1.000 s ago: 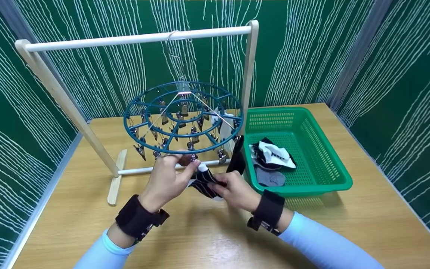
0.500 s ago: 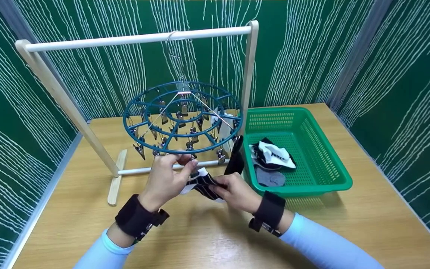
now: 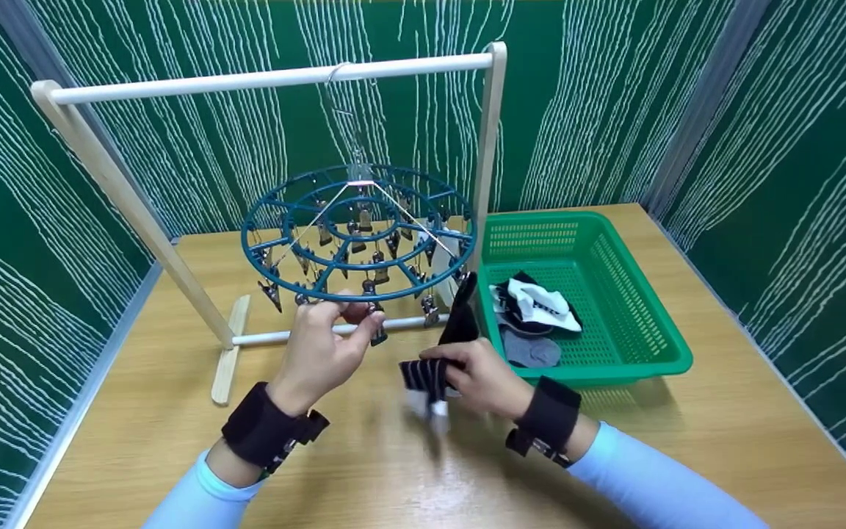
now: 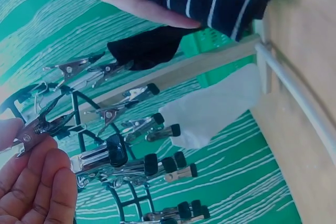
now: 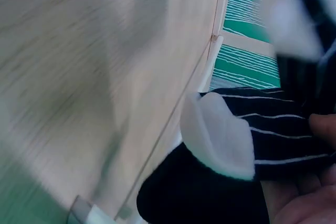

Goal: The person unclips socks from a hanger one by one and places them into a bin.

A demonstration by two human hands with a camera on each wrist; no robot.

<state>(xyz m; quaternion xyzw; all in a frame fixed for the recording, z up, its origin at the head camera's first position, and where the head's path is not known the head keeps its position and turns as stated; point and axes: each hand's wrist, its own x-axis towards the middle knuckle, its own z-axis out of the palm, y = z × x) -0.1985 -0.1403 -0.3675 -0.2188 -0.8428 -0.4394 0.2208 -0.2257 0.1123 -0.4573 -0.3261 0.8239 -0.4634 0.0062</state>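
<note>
Left hand [image 3: 324, 342] pinches a metal clip [image 3: 377, 327] beneath the near rim of the round clip hanger [image 3: 386, 297] | right hand [image 3: 480, 373] grips the striped sock [image 3: 423, 375], below the hanger's near right side, apart from it | a flat sock edge and fully squeezed clip should help

the striped sock [image 3: 423, 373] in my right hand [image 3: 485, 378] is matt knitted cloth. the clip [image 4: 32, 135] that my left hand [image 3: 324, 356] pinches is shiny metal with dark, rubbery-looking tips. in front of me the ring hanger [image 3: 393, 296] looks like smooth plastic, and its hook [image 3: 330, 73] thin metal. the posts [image 3: 116, 184] are matt wood, the basket [image 3: 651, 301] slightly glossy plastic, the tabletop [image 3: 423, 485] smooth, wood-grained, with a sheen.
</note>
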